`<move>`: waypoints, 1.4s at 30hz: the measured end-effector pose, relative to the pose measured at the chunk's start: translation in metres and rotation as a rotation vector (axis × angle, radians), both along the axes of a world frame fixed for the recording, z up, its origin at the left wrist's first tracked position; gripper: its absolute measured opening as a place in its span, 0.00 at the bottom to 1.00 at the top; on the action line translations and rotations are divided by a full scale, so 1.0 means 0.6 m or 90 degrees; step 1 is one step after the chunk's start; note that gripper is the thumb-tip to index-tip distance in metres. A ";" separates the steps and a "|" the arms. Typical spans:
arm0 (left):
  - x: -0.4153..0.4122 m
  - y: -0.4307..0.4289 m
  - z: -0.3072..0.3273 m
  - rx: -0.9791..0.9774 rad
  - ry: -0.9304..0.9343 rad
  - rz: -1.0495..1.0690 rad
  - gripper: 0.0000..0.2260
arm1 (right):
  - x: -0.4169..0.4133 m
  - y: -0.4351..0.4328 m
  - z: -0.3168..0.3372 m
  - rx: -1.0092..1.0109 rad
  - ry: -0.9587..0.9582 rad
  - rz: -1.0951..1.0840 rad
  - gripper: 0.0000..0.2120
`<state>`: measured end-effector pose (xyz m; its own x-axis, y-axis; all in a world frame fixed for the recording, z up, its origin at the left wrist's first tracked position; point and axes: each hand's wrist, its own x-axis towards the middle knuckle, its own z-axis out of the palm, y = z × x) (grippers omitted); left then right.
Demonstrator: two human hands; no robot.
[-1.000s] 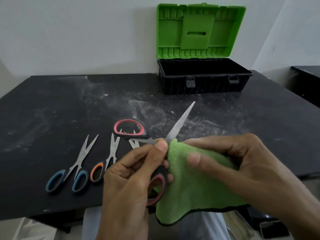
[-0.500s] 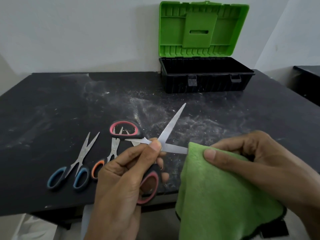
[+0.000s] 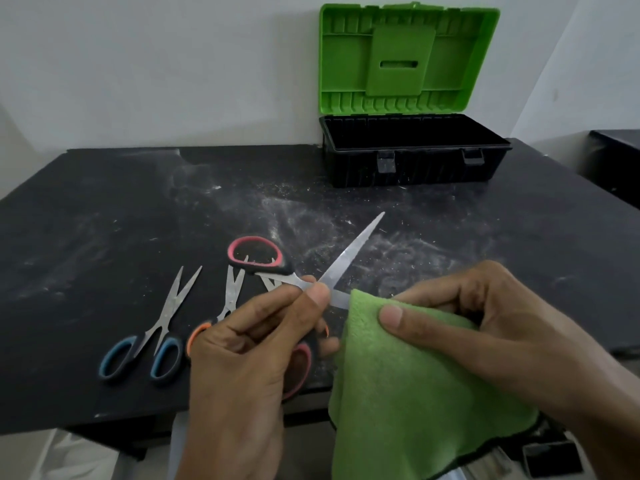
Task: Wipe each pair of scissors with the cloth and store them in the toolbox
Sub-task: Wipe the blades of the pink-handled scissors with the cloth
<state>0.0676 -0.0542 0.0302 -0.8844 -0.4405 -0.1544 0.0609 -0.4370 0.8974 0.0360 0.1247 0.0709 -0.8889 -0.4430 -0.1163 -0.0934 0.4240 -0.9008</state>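
My left hand (image 3: 242, 358) grips a pair of red-and-black scissors (image 3: 349, 254) by the pivot and lower handle, its blades spread wide. One blade points up to the right; the other runs into the green cloth (image 3: 398, 386). My right hand (image 3: 485, 327) pinches the cloth around that blade's tip. On the black table (image 3: 104, 220) lie blue-handled scissors (image 3: 156, 334) and orange-handled scissors (image 3: 232, 292), the latter partly hidden by my left hand. The toolbox (image 3: 415, 157), black with a raised green lid, stands open at the back.
White dust and scratches streak the middle of the table. The toolbox stands against the white wall. A second dark surface (image 3: 616, 157) shows at the far right. The table's front edge runs just under my hands.
The scissor blades have opened wider and the cloth has slid from near the pivot out along the lower blade. My right hand moved right with it.
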 end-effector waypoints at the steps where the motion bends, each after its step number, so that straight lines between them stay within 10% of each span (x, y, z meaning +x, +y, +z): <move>1: 0.000 -0.002 0.002 -0.001 0.004 0.004 0.08 | 0.000 0.003 0.002 0.004 -0.005 0.002 0.11; 42: 0.006 -0.012 0.015 -0.002 0.000 -0.022 0.05 | -0.010 -0.005 -0.005 -0.051 0.032 0.044 0.09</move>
